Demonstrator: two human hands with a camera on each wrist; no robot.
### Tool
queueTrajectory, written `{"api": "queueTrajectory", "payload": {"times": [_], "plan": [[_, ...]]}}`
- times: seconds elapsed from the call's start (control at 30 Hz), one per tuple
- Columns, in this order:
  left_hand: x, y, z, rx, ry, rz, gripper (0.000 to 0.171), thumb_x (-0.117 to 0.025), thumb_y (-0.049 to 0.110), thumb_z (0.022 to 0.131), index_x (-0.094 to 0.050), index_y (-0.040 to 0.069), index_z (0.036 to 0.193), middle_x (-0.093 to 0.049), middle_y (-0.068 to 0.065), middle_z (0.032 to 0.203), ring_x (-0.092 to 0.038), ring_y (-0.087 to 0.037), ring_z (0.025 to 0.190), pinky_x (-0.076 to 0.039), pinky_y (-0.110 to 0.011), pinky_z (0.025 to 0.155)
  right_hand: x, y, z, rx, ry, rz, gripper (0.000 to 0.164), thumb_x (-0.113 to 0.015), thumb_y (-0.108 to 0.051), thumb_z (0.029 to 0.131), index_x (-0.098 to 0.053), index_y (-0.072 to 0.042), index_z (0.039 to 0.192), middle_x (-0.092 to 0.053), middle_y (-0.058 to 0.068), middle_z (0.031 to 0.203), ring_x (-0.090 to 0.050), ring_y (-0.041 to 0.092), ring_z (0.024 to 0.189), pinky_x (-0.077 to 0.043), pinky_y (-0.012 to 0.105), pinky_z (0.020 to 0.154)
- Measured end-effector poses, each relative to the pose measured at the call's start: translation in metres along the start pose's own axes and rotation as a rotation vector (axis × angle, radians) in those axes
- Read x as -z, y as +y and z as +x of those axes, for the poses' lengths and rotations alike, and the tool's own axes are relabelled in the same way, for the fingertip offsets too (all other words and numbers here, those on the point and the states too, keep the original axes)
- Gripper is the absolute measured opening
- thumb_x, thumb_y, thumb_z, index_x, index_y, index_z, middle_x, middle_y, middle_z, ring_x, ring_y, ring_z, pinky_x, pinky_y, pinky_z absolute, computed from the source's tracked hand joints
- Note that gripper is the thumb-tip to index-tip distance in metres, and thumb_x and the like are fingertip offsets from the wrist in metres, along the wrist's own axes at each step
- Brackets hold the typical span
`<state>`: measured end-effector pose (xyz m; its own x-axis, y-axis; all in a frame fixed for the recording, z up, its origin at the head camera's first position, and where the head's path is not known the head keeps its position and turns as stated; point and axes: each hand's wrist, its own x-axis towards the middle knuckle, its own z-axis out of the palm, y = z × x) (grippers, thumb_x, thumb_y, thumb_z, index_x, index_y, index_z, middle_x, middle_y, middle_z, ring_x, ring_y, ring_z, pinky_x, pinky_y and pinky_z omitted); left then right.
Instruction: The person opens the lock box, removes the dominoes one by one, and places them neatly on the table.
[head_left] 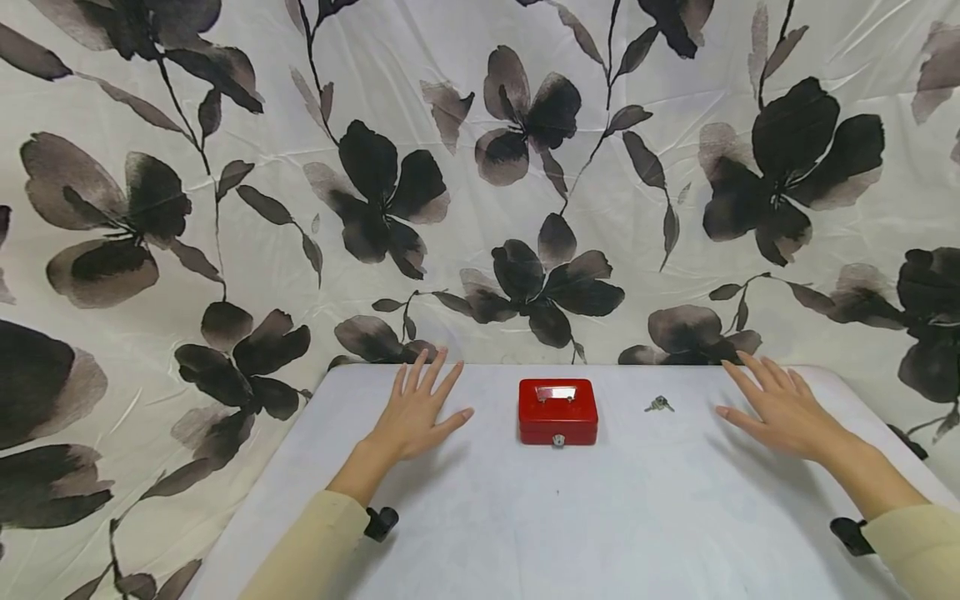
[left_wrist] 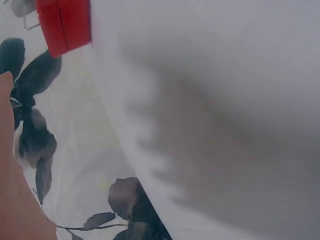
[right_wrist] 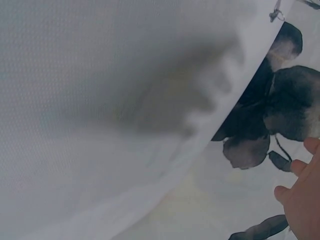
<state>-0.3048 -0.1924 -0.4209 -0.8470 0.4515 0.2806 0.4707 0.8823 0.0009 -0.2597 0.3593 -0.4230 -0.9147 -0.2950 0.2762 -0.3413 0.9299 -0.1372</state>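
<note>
A red metal cash box (head_left: 558, 421) stands closed on the white table, with a handle on its lid and a round lock at its front. To its right lies a small bunch of keys (head_left: 659, 404). My left hand (head_left: 418, 417) hovers left of the box, fingers spread and holding nothing. On the far right, past the keys, my right hand (head_left: 783, 410) is also spread and holds nothing. Both hands cast shadows on the tabletop. In the left wrist view the corner of the cash box (left_wrist: 64, 25) shows; the keys (right_wrist: 276, 15) appear at the top of the right wrist view.
A white cloth covers the table (head_left: 570, 533), whose far edge runs just behind the box. Behind it hangs a pale curtain (head_left: 465, 317) with dark flower prints. Dark camera straps (head_left: 381, 523) sit at both wrists, by the yellow sleeves.
</note>
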Motion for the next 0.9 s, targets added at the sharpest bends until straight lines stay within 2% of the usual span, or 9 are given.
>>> {"api": "queueTrajectory", "payload": {"times": [0.23, 0.43, 0.67, 0.9], "plan": [[0.001, 0.006, 0.002, 0.005, 0.0, -0.035, 0.081, -0.042, 0.067, 0.1, -0.02, 0.024, 0.165, -0.004, -0.007, 0.172, 0.0, -0.037, 0.157, -0.006, -0.066, 0.121, -0.001, -0.003, 0.005, 0.036, 0.036, 0.031, 0.081, -0.065, -0.043, 0.099, -0.03, 0.002, 0.156, -0.026, 0.034, 0.156, -0.026, 0.061, 0.138, -0.016, 0.076, 0.108], [-0.003, 0.011, 0.001, -0.016, 0.019, -0.033, 0.082, -0.045, 0.066, 0.1, -0.022, 0.022, 0.165, -0.008, -0.01, 0.172, -0.004, -0.039, 0.157, -0.01, -0.068, 0.119, -0.005, -0.009, 0.004, 0.048, 0.049, 0.071, 0.08, -0.067, -0.039, 0.098, -0.032, 0.004, 0.155, -0.028, 0.036, 0.154, -0.028, 0.062, 0.135, -0.021, 0.075, 0.106], [-0.005, 0.021, 0.005, -0.003, -0.029, -0.07, 0.082, -0.042, 0.068, 0.1, -0.018, 0.024, 0.165, -0.004, -0.007, 0.172, 0.0, -0.038, 0.157, -0.008, -0.066, 0.121, -0.011, -0.014, 0.006, 0.064, 0.051, 0.107, 0.078, -0.069, -0.036, 0.097, -0.034, 0.005, 0.154, -0.028, 0.036, 0.154, -0.028, 0.062, 0.135, -0.022, 0.076, 0.105], [-0.01, 0.028, 0.01, -0.001, -0.054, -0.119, 0.084, -0.047, 0.066, 0.099, -0.017, 0.025, 0.165, -0.005, -0.007, 0.172, -0.005, -0.038, 0.157, -0.011, -0.064, 0.121, -0.016, -0.017, 0.012, 0.057, 0.017, 0.14, 0.076, -0.07, -0.034, 0.096, -0.037, 0.008, 0.151, -0.03, 0.036, 0.153, -0.03, 0.062, 0.135, -0.026, 0.077, 0.101]]}}
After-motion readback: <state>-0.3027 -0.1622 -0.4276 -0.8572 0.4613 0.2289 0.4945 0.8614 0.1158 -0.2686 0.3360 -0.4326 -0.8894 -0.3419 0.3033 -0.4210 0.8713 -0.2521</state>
